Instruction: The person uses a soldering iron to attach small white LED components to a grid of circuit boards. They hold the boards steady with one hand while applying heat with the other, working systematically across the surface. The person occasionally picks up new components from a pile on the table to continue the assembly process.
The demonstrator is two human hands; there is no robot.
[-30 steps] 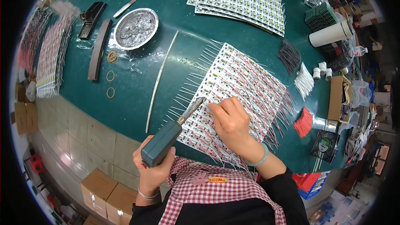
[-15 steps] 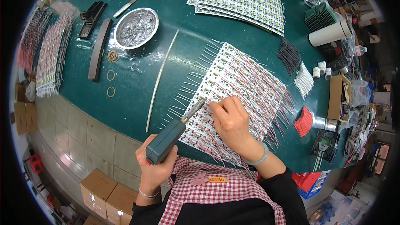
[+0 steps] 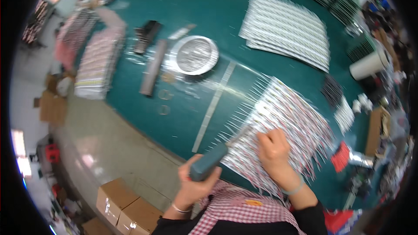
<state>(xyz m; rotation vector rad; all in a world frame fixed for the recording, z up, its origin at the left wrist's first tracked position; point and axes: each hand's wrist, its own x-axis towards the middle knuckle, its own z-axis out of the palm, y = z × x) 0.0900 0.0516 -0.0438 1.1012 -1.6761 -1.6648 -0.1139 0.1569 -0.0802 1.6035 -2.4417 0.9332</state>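
Note:
My left hand (image 3: 193, 187) is wrapped round a dark green gun-shaped hand tool (image 3: 209, 162). The tool's narrow metal tip, smeared by motion, reaches over the left edge of a white circuit board panel (image 3: 265, 109). Rows of red and white wires cover that panel, and pale wire ends stick out along its left side. Above the wires, towards the panel's near half, is my right hand (image 3: 276, 152), its fingers curled closed. Whatever they pinch, if anything, is hidden. A long pale strip (image 3: 213, 109) lies on the green table, left of the panel.
A metal bowl (image 3: 194, 55) of silvery scraps stands further left, beside a dark bar (image 3: 153, 67) and rubber bands (image 3: 164, 94). Stacked white panels (image 3: 285, 30) lie at the back. Bundles of black (image 3: 332, 90), white (image 3: 344, 115) and red pieces (image 3: 340, 156) are at right.
The whole view has shifted and blurred, so the table and both hands appear further right and lower. My left hand still grips the tool; my right hand stays curled over the panel.

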